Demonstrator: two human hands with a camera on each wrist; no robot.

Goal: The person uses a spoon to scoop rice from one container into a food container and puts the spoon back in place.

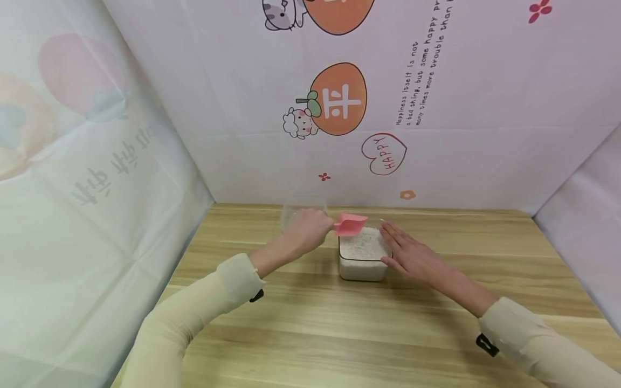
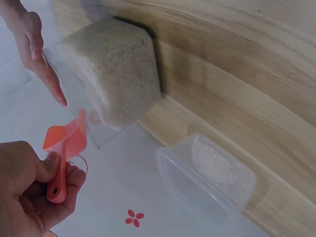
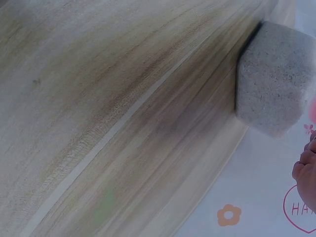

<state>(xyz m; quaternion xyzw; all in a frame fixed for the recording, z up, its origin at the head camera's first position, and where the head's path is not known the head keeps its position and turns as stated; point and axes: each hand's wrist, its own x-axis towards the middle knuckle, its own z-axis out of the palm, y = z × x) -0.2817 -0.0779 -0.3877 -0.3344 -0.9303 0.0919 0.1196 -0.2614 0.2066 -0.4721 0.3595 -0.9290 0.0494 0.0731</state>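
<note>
My left hand grips the handle of a pink scoop. The scoop is above the left part of a clear square container, filled close to the rim with white, grainy stuff that looks like rice. In the left wrist view, thumb and fingers of the left hand pinch the scoop handle. My right hand rests against the container's right side, its fingers straight along the rim. Only part of a hand shows at the right edge of the right wrist view.
Behind the left hand stands a translucent plastic tub with some white stuff in its bottom. The wooden table meets a white printed sheet at the back, and more sheeting hangs on the left and right.
</note>
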